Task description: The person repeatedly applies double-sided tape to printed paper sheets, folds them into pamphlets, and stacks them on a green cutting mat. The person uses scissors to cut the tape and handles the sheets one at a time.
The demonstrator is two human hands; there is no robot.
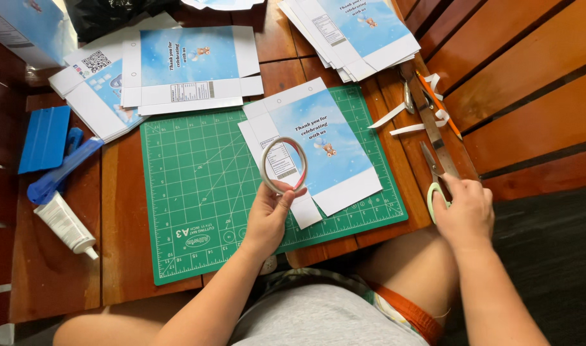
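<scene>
The left hand (pixel 267 214) holds a roll of tape (pixel 284 164) upright, its grip pinching the ring's lower rim between thumb and fingers, above the green cutting mat (pixel 197 192) that lies at the middle of the wooden surface (pixel 123 224). The roll hangs over the near-left corner of a printed blue-and-white box blank (pixel 325 144) lying flat on the mat. The right hand (pixel 466 211) rests at the surface's right edge, its grip closed over the pale green handle of a pair of scissors (pixel 437 173), blades pointing away from the person.

To handle this well, I judge the roll should be kept steady by its rim with the free end turned toward the scissors, and the blades lifted closed (they point toward the metal ruler (pixel 427 112) just beyond).

Counted: one tape roll, one pair of scissors, one mat, one blank on the mat, one ruler, one orange pencil (pixel 443 109) beside it. Three stacks of further blanks sit along the far edge; the sheets in each cannot be counted. By the left edge lie one blue scraper (pixel 44 138), one blue cutter (pixel 62 170) and one white glue tube (pixel 65 224). Several white paper strips (pixel 405 125) lie near the ruler.
</scene>
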